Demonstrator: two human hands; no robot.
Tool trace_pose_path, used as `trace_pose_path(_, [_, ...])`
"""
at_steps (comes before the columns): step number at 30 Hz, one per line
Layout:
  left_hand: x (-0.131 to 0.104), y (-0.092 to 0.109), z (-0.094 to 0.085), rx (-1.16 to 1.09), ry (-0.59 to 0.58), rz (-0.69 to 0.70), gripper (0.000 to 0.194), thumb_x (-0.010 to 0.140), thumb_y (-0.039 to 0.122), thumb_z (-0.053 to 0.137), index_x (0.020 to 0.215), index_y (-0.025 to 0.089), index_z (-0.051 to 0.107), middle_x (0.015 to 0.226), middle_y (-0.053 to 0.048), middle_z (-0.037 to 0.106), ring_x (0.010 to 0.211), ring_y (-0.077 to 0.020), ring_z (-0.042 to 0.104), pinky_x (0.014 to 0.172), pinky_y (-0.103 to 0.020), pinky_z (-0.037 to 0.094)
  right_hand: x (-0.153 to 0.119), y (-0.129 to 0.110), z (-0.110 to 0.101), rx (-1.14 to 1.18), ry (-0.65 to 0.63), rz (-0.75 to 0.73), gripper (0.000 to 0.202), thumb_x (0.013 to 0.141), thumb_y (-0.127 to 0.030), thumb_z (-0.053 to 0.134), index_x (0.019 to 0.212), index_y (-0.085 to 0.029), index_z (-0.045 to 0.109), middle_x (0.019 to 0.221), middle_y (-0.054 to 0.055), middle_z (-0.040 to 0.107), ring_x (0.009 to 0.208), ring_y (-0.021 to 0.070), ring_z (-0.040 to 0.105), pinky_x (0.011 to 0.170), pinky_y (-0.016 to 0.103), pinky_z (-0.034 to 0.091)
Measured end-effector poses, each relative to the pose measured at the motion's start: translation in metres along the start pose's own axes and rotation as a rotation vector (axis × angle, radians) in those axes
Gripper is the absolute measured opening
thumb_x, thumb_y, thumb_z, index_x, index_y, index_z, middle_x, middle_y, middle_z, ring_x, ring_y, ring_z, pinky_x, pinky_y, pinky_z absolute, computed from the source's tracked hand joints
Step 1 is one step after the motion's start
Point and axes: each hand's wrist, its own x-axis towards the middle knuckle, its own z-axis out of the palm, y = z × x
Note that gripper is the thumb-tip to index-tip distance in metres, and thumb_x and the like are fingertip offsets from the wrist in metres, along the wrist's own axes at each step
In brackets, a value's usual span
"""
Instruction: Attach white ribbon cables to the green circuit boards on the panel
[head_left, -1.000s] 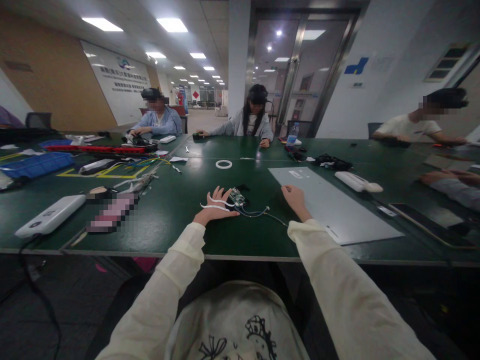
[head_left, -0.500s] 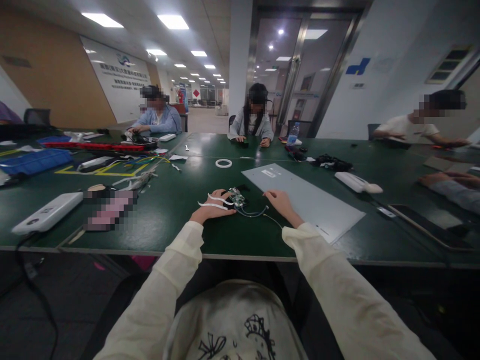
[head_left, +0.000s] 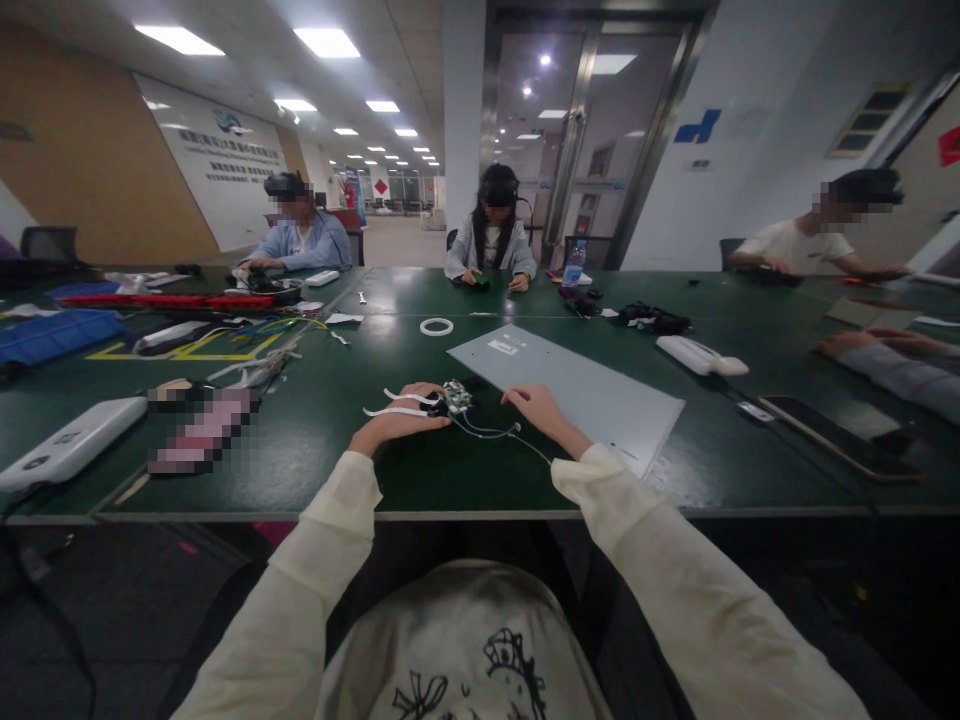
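My left hand (head_left: 403,418) is closed around the edge of a small green circuit board (head_left: 455,397), holding it just above the table. Two white ribbon cables (head_left: 401,410) curl from the board over the back of this hand. A dark wire (head_left: 487,431) loops out from the board toward the right, and a thin pale wire (head_left: 534,448) continues toward my right sleeve. To the right of the board is my right hand (head_left: 538,410), its fingers bent and pressed together. Whatever its fingertips may pinch is too small to tell. Behind that hand lies a grey flat panel (head_left: 592,385).
A white tape ring (head_left: 436,327) lies beyond the board. On the left are a white power bank (head_left: 75,440), a pink pouch (head_left: 202,430) and a blue tray (head_left: 60,335). A white device (head_left: 694,355) and a dark tablet (head_left: 840,437) lie right. Several people sit around the table.
The camera view has swung slightly to the right. Against the table, the grey panel has slid a little left and away. Both hands keep nearly the same pose around the board.
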Motion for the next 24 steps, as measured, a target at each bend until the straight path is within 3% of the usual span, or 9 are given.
trace_pose_path(6, [-0.023, -0.004, -0.010, -0.015, -0.028, 0.033, 0.060, 0.066, 0.050, 0.065, 0.118, 0.022, 0.050, 0.125, -0.006, 0.050, 0.121, -0.0262, 0.039, 0.104, -0.041, 0.029, -0.002, -0.008, 0.002, 0.090, -0.049, -0.046, 0.033, 0.085, -0.035, 0.043, 0.072, -0.020, 0.069, 0.081, 0.001, 0.069, 0.077, 0.0170, 0.061, 0.076, 0.026, 0.040])
trace_pose_path(11, [-0.044, 0.004, -0.029, -0.310, -0.111, -0.009, 0.051, 0.077, 0.046, 0.054, 0.121, 0.023, 0.047, 0.121, -0.004, 0.053, 0.113, -0.0228, 0.049, 0.097, -0.036, 0.039, -0.002, -0.007, 0.001, 0.104, -0.049, -0.052, 0.033, 0.086, -0.034, 0.042, 0.071, -0.020, 0.069, 0.082, 0.001, 0.069, 0.081, 0.0180, 0.061, 0.081, 0.029, 0.040])
trace_pose_path(15, [-0.045, 0.011, -0.035, -0.409, -0.114, -0.003, 0.050, 0.077, 0.044, 0.053, 0.122, 0.023, 0.046, 0.123, -0.005, 0.053, 0.115, -0.0226, 0.049, 0.096, -0.036, 0.040, -0.003, -0.009, 0.001, 0.116, -0.064, -0.053, 0.033, 0.086, -0.034, 0.042, 0.073, -0.021, 0.070, 0.083, 0.001, 0.069, 0.084, 0.0185, 0.061, 0.084, 0.030, 0.040])
trace_pose_path(19, [-0.040, 0.008, -0.030, -0.245, -0.159, 0.034, 0.058, 0.073, 0.047, 0.059, 0.123, 0.022, 0.045, 0.124, -0.006, 0.051, 0.116, -0.0228, 0.047, 0.100, -0.038, 0.037, -0.003, -0.010, 0.001, 0.129, -0.069, -0.041, 0.033, 0.086, -0.034, 0.043, 0.073, -0.021, 0.070, 0.082, 0.001, 0.069, 0.085, 0.0191, 0.061, 0.085, 0.031, 0.040])
trace_pose_path(24, [-0.043, 0.001, -0.013, 0.024, -0.100, 0.071, 0.068, 0.065, 0.048, 0.067, 0.125, 0.025, 0.045, 0.137, -0.010, 0.036, 0.128, -0.0271, 0.033, 0.106, -0.043, 0.027, -0.002, -0.010, 0.003, 0.132, -0.064, -0.028, 0.032, 0.085, -0.034, 0.044, 0.071, -0.021, 0.069, 0.083, 0.002, 0.069, 0.086, 0.0200, 0.062, 0.085, 0.032, 0.041])
